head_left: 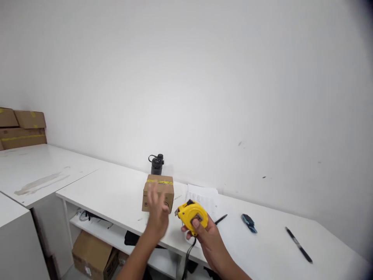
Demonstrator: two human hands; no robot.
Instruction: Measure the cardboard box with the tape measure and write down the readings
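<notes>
A yellow tape measure (190, 214) with a dark wrist strap is gripped in my right hand (208, 233), its metal end hook facing left. My left hand (157, 216) is raised with fingers apart, slightly blurred, and holds nothing. Behind it stands a small cardboard box (167, 190) with yellow tape across its top; my hand hides part of the front, and I cannot tell whether it touches the box. Printed papers (204, 196) lie beyond the tape measure, with a dark pen (221, 219) on them, partly hidden by my right hand.
A black bottle (156, 165) stands behind the box near the wall. On the white table (116, 186) lie a dark blue object (249, 223) and a black marker (298, 244) to the right. Cardboard boxes (23, 134) are stacked far left; another cardboard box (90, 254) sits below the shelf.
</notes>
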